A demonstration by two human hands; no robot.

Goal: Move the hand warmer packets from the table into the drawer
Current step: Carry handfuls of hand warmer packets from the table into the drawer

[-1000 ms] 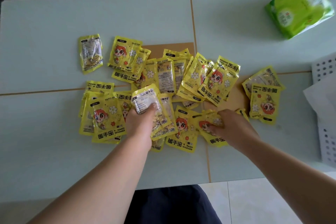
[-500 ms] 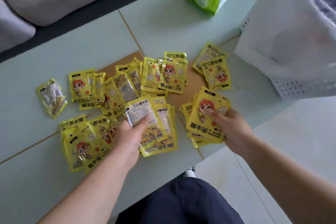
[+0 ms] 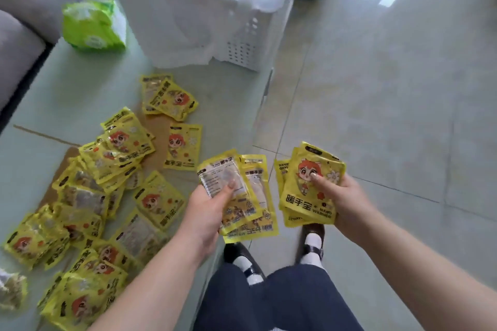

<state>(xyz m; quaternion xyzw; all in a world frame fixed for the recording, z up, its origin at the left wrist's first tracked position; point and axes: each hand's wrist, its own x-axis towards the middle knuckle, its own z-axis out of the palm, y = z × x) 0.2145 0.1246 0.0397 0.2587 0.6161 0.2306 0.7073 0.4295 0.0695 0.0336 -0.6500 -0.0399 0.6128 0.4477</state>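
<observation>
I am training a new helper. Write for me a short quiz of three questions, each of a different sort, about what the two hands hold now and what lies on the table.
1. True or false: the left hand holds nothing.
2. Multiple choice: the top packet of the stack in the right hand shows (A) its cartoon front, (B) its printed back, (C) a torn corner.
3. Fill in: the green pack lies on the table beside the white ____.

Key
1. False: it grips a stack of packets.
2. A: see the right-hand stack.
3. Basket.
</observation>
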